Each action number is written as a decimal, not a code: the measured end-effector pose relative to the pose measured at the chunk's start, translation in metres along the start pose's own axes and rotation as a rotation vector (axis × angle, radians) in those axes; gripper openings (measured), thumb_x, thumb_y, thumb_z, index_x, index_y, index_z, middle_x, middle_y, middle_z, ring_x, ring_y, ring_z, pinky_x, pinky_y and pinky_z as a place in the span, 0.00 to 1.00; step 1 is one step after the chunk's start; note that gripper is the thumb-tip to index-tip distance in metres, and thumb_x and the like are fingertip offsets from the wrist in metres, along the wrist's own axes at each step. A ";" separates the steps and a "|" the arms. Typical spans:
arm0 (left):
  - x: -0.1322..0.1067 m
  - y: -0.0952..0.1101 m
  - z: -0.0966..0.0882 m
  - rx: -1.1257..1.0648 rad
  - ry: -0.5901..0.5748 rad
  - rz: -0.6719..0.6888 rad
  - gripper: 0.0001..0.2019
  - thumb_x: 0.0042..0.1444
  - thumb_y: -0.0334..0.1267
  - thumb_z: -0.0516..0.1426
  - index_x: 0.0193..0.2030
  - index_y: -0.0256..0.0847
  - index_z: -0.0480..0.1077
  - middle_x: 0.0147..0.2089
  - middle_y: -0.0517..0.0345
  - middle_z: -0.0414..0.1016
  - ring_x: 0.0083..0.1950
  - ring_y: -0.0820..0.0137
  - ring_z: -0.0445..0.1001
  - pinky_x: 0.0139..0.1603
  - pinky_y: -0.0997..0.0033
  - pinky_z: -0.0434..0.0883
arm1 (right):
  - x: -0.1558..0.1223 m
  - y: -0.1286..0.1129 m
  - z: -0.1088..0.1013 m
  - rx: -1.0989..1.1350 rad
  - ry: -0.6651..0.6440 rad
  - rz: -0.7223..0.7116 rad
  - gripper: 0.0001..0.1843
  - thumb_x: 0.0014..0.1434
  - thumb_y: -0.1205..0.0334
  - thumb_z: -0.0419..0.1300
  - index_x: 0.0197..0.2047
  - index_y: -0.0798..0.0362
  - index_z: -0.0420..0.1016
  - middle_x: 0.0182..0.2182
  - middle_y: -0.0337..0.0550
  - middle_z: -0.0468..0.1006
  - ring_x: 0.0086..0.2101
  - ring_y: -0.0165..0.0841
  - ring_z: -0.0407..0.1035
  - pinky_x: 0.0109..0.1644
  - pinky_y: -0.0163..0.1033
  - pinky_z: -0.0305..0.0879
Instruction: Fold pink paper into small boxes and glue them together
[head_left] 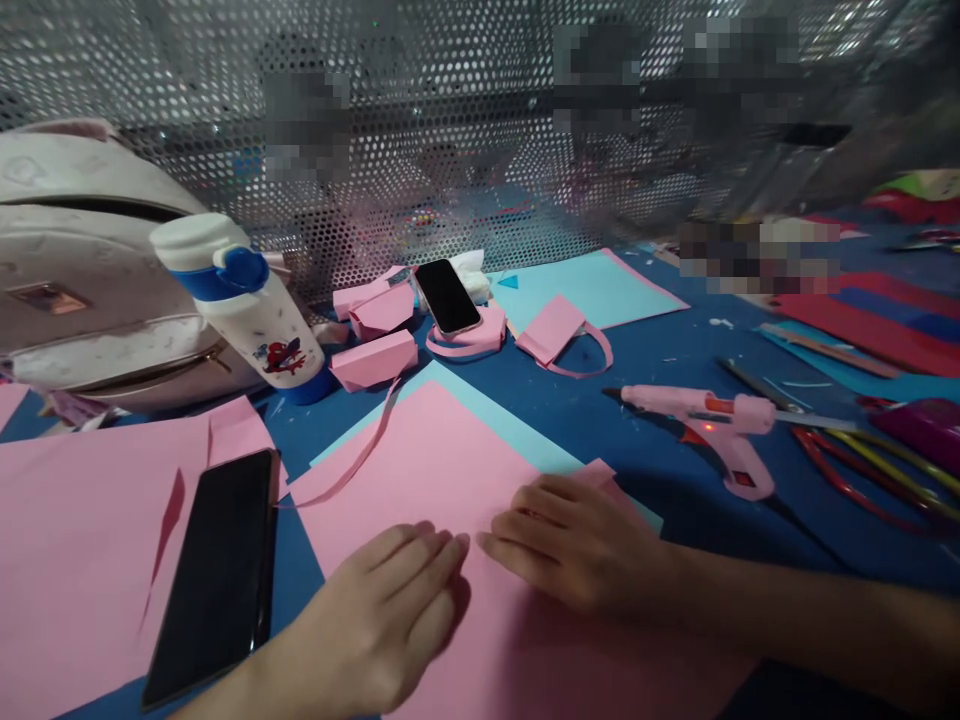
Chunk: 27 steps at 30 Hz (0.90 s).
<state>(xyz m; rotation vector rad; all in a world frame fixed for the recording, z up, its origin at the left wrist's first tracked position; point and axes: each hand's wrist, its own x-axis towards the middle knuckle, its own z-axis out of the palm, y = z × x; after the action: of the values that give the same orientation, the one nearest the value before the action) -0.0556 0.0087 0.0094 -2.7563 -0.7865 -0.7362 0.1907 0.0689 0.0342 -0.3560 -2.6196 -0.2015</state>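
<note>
A large sheet of pink paper (420,450) lies in front of me, with light blue paper (480,410) showing along its far edges. Over its middle, my left hand (382,600) is closed, fingers pressed together and tips turned toward the other hand. My right hand (570,540) is curled close by, its fingertips low over the sheet. Whatever either hand pinches is hidden by the fingers. A small pink folded paper edge (601,473) sticks out beyond my right knuckles. From the sheet's left corner a thin pink paper strip (360,465) curves upward.
Left are a black phone (214,570), more pink paper (67,540), a bottle (255,320) and a backpack (82,260). Folded pink paper bags (551,330) and another phone (448,297) lie ahead. Right are a pink glue gun (712,425) and scissors (847,480). Perforated metal (450,120) stands behind.
</note>
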 end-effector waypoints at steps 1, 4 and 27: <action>-0.001 -0.002 0.000 -0.011 -0.016 0.008 0.06 0.60 0.28 0.62 0.45 0.33 0.75 0.56 0.49 0.78 0.54 0.61 0.77 0.57 0.60 0.74 | 0.000 0.001 0.000 0.009 -0.001 0.000 0.15 0.71 0.73 0.49 0.43 0.58 0.77 0.34 0.40 0.79 0.34 0.32 0.67 0.38 0.41 0.62; -0.003 -0.005 0.002 -0.038 -0.002 0.034 0.07 0.60 0.29 0.62 0.45 0.34 0.75 0.56 0.49 0.78 0.56 0.61 0.76 0.59 0.61 0.72 | 0.000 0.002 0.002 0.034 -0.001 0.001 0.15 0.72 0.72 0.48 0.45 0.58 0.76 0.35 0.40 0.78 0.34 0.32 0.66 0.40 0.42 0.62; 0.008 0.014 -0.013 0.202 -0.133 0.167 0.16 0.67 0.29 0.46 0.52 0.32 0.73 0.53 0.48 0.80 0.56 0.61 0.76 0.73 0.53 0.52 | -0.038 0.000 -0.009 -0.054 -0.191 0.218 0.18 0.73 0.67 0.44 0.52 0.56 0.76 0.39 0.46 0.80 0.40 0.39 0.68 0.50 0.47 0.58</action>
<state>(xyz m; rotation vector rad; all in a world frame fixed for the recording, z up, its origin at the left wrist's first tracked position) -0.0479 -0.0031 0.0238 -2.6659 -0.6079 -0.4204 0.2265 0.0593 0.0235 -0.7075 -2.7388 -0.1720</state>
